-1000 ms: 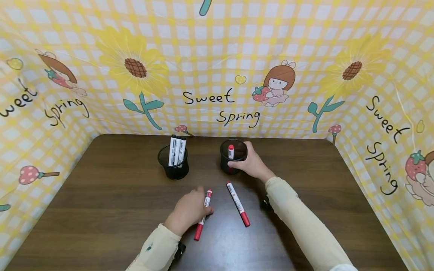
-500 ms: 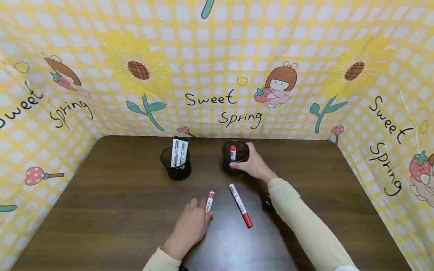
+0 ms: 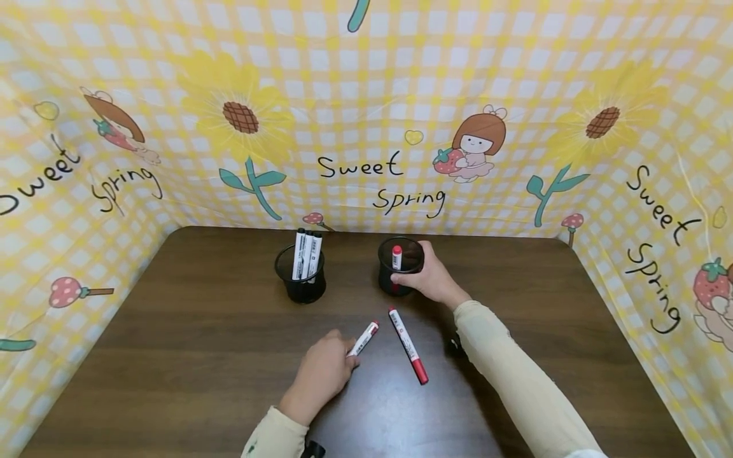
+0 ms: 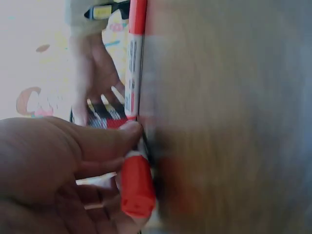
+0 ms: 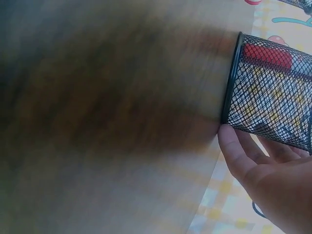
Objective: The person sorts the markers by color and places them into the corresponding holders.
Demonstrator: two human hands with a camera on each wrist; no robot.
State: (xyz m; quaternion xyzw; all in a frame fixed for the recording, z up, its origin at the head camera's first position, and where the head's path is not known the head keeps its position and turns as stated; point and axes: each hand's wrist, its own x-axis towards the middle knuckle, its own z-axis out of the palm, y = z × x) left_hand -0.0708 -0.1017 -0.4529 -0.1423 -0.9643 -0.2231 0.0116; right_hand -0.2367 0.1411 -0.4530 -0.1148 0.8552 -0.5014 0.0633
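Note:
My left hand (image 3: pixel 326 369) pinches a white marker (image 3: pixel 363 340) with thumb and fingers, low over the table. Its red cap (image 4: pixel 138 185) shows in the left wrist view. To its right, a second red-capped marker (image 3: pixel 408 346) lies slanted on the wood. My right hand (image 3: pixel 433 278) grips the side of a black mesh pen cup (image 3: pixel 386 278) standing upright. Inside that cup stands one red marker (image 3: pixel 397 256), its red end visible through the mesh in the right wrist view. Some fingers of the right hand are hidden behind the cup.
Another black mesh cup (image 3: pixel 305 292) stands to the left and holds several white markers (image 3: pixel 307 254) with black ends. The brown wooden table (image 3: pixel 189 331) is bordered at the back and sides by yellow checked cloth (image 3: pixel 355 114).
The left hand has closed on the marker and turned it, so its far end now points more to the right. The right hand stays on its cup.

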